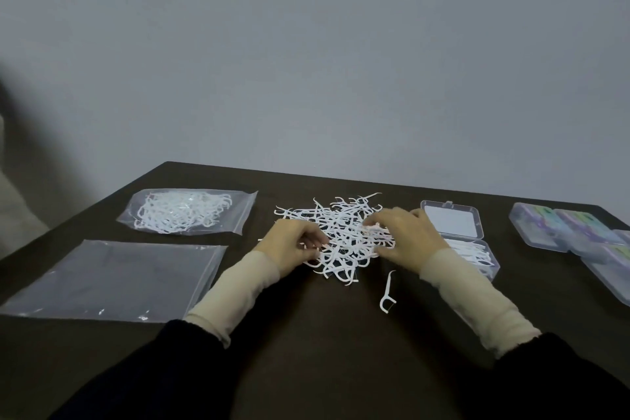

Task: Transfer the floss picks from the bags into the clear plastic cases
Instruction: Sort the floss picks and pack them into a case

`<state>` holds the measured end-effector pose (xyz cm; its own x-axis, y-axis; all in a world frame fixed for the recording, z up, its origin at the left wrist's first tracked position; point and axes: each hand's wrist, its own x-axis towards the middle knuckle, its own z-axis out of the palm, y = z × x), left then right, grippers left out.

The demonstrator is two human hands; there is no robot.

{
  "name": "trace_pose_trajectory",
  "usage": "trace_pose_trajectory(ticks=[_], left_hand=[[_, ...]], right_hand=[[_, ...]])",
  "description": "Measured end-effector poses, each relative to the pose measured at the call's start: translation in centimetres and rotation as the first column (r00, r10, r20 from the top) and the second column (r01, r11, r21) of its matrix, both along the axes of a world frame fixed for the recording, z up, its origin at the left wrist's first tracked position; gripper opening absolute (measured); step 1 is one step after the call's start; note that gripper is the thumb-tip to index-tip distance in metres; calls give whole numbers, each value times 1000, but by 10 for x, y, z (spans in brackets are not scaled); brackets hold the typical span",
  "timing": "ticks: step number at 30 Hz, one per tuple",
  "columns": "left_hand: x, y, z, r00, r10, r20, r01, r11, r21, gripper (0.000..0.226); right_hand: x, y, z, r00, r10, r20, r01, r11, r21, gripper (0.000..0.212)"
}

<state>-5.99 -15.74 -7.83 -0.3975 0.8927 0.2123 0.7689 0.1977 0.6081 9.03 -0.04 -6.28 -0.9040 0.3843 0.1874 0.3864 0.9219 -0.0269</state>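
A loose pile of white floss picks (341, 232) lies on the dark table (306, 334). My left hand (293, 242) rests at the pile's left edge with curled fingers pinching picks. On the pile's right side my right hand (405, 235) pinches picks between fingertips and thumb. An open clear plastic case (456, 225) sits just right of that hand, its lid up and several picks in its base. One stray floss pick (388, 293) lies nearer me. A sealed bag full of picks (185, 211) is at the far left.
A flat empty plastic bag (112, 280) lies at the near left. Several closed clear cases with coloured contents (576, 232) are grouped at the right edge of the table. A grey wall stands behind the table.
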Motion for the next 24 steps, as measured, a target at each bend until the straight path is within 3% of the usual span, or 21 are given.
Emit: trace_pose_trajectory(ticks=[3, 6, 8, 14, 24], left_hand=[[-3, -4, 0, 1000, 16, -9, -16, 998, -63, 31], [1, -5, 0, 998, -47, -40, 39, 982, -183, 55], [5, -3, 0, 998, -65, -24, 59, 981, -184, 58], [10, 6, 0, 1000, -7, -17, 5, 996, -91, 38], [9, 8, 0, 985, 85, -147, -91, 995, -36, 18]], right_hand=[[-5, 10, 2, 985, -54, 166, 64, 996, -56, 62], [-11, 14, 1, 978, -51, 203, 69, 994, -83, 53], [-13, 16, 1, 986, -33, 162, 48, 995, -90, 43], [-14, 13, 0, 997, -11, 81, 1, 992, 127, 23], [-7, 13, 4, 999, -22, 42, 12, 974, 226, 18]])
